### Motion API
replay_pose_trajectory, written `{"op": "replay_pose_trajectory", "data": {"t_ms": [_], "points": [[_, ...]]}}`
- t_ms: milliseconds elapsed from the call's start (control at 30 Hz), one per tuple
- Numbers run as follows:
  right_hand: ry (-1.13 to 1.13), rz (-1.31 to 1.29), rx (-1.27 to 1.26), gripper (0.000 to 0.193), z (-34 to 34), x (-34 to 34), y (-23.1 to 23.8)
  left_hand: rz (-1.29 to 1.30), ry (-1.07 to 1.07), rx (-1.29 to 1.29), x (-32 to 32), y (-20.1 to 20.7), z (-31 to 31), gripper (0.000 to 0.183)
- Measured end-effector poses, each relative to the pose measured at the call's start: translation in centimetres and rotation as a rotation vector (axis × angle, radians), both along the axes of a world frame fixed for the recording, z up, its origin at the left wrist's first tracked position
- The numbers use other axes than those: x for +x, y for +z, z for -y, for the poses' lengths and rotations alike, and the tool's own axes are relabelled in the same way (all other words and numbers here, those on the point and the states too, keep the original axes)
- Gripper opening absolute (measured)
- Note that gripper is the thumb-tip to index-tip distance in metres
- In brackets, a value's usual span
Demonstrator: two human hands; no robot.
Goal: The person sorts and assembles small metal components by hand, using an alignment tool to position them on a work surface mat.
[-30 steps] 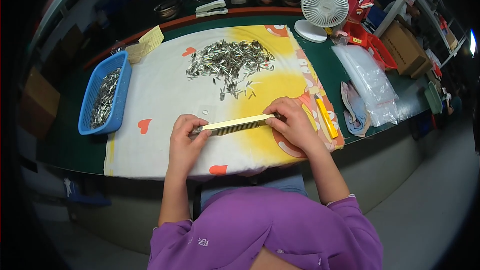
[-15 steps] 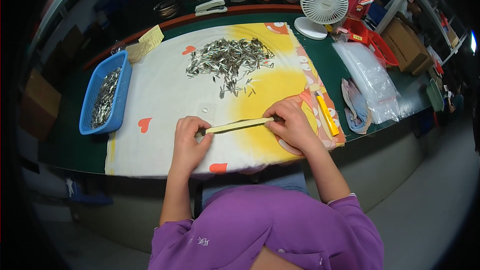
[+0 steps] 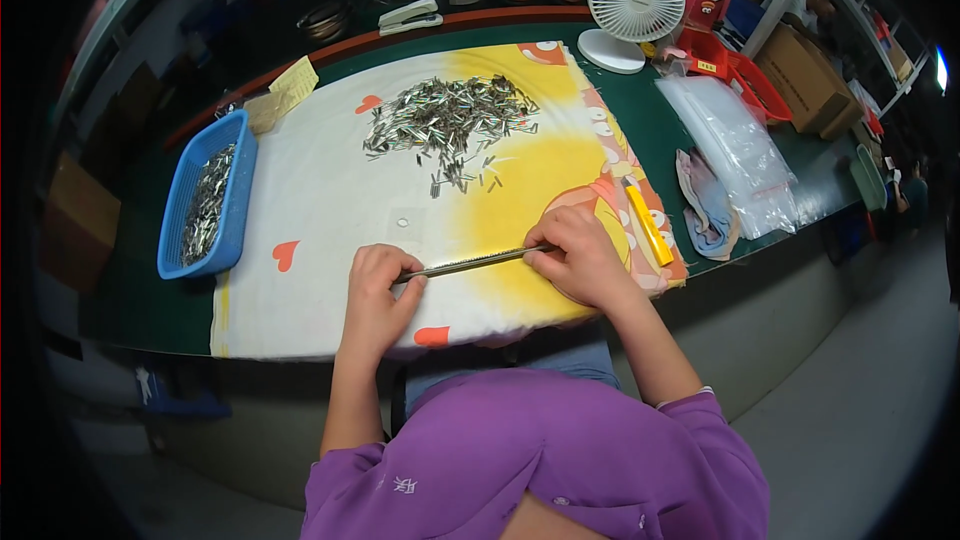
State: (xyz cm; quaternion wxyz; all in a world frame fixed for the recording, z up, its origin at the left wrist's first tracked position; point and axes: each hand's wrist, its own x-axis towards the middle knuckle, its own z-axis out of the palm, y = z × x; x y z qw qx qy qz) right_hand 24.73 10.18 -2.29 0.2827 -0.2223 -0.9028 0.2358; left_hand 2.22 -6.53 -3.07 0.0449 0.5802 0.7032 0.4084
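Note:
Between my two hands stretches a thin strip, dark and metallic with a fine row of small pieces along its edge. My left hand pinches its left end between thumb and fingers. My right hand pinches the other end, slightly farther from me. Just beyond the strip lies a small clear plastic bag with a round hole or spot. Farther off, a loose heap of small metal pins or tubes is spread on the cloth. What the fingers cover of the strip's ends is hidden.
A blue basket of similar metal pieces stands at the left. To the right are a yellow cutter knife, a crumpled cloth and clear plastic bags. A white fan, red trays and a stapler stand at the back.
The strip has been turned: its pale yellow face showed before, and now a narrow dark metallic edge shows. Both hands still grip its ends. The whole view has shifted slightly.

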Motion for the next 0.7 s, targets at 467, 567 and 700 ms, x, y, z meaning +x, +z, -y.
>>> {"op": "replay_pose_trajectory", "data": {"t_ms": [467, 567, 700], "points": [[0.043, -0.015, 0.075, 0.012, 0.52, -0.57, -0.12, -0.032, -0.023, 0.012, 0.46, 0.14, -0.22, 0.012], [0.053, -0.039, 0.077, 0.013, 0.44, -0.53, -0.07, -0.074, -0.036, 0.046, 0.51, 0.29, -0.27, 0.012], [0.049, -0.051, 0.122, 0.012, 0.7, -0.5, 0.24, -0.061, 0.006, 0.055, 0.86, 0.45, 0.14, 0.011]]}}
